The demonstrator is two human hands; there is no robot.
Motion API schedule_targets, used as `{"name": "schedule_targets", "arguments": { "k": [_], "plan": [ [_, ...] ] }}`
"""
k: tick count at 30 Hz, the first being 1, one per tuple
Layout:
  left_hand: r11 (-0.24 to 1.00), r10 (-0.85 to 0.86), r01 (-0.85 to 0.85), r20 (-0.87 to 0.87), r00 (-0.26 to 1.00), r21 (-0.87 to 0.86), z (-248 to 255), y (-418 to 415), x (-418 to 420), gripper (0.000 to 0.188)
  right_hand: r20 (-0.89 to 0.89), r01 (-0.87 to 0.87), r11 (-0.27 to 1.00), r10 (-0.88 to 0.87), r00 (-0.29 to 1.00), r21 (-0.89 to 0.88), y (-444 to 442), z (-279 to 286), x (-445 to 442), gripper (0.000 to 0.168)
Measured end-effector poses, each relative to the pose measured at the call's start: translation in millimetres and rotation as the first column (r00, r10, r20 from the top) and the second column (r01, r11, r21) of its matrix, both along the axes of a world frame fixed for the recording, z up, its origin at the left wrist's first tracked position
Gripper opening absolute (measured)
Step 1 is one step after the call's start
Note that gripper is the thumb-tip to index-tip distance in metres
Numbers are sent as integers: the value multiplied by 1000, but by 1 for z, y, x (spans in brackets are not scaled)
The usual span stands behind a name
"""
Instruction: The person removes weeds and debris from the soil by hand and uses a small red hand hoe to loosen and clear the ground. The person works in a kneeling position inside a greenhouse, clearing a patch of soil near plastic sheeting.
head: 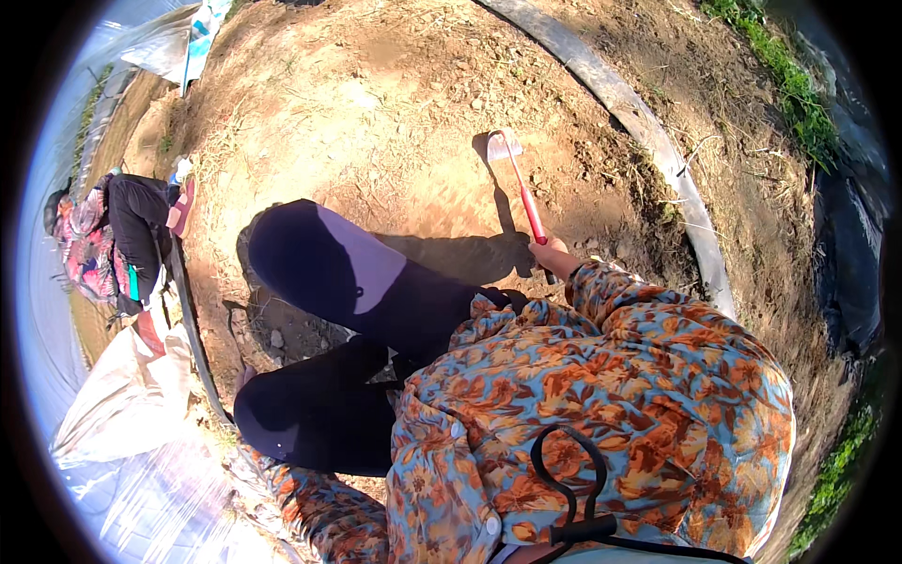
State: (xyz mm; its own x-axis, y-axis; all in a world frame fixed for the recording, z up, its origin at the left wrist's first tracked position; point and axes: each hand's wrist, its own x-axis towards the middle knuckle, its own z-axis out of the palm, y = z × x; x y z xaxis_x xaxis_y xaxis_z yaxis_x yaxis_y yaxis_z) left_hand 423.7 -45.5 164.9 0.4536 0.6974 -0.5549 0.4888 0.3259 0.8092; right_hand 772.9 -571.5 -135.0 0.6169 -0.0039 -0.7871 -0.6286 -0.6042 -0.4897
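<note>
My right hand (553, 255) is wrapped around the red handle of a small hand hoe (530, 204). The hoe's metal blade (504, 146) rests at the bare dry soil (430, 190), and its shadow falls beside it. Most of my left hand (245, 376) is hidden behind my bent knee in dark trousers (310, 412); only a bit of it shows. From near that hand a thin dark hooked shape (235, 328) runs along the soil, and I cannot tell whether it is a tool or a shadow.
A dark hose or strip (189, 328) runs along the ground on my left. Beyond it another person (134, 233) crouches by whitish sheeting (134, 395) and clear plastic film (162, 500). A pale flat strip (638, 116) curves past on the right, with green plants (786, 77) and black plastic (849, 261) farther out.
</note>
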Motion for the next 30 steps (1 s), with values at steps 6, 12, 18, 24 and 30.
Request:
{"name": "schedule_targets", "arguments": {
  "k": [6, 12, 18, 24, 30],
  "plan": [
    [979, -89, 72, 82, 993, 192, 9, 67, -5, 19, 354, -100, 993, 118, 928, -70, 46, -13, 37, 30],
    [847, -100, 25, 113, 989, 531, 101, 111, 27, 25, 479, -85, 993, 111, 871, -77, 146, 38, 104, 36],
    [990, -83, -23, 691, 718, 143, 162, 77, 98, 34, 594, -310, 937, 341, 729, -159, 212, 61, 136, 49],
    [994, -101, 103, 621, 777, 33, 142, 59, 152, 32, 435, -440, 845, 533, 726, -302, 221, 17, 165, 58],
    [994, -102, 83, 414, 904, 64, 121, 93, 208, 27, 122, -630, 521, 817, 563, -576, 257, 10, 116, 60]
  ]
}}
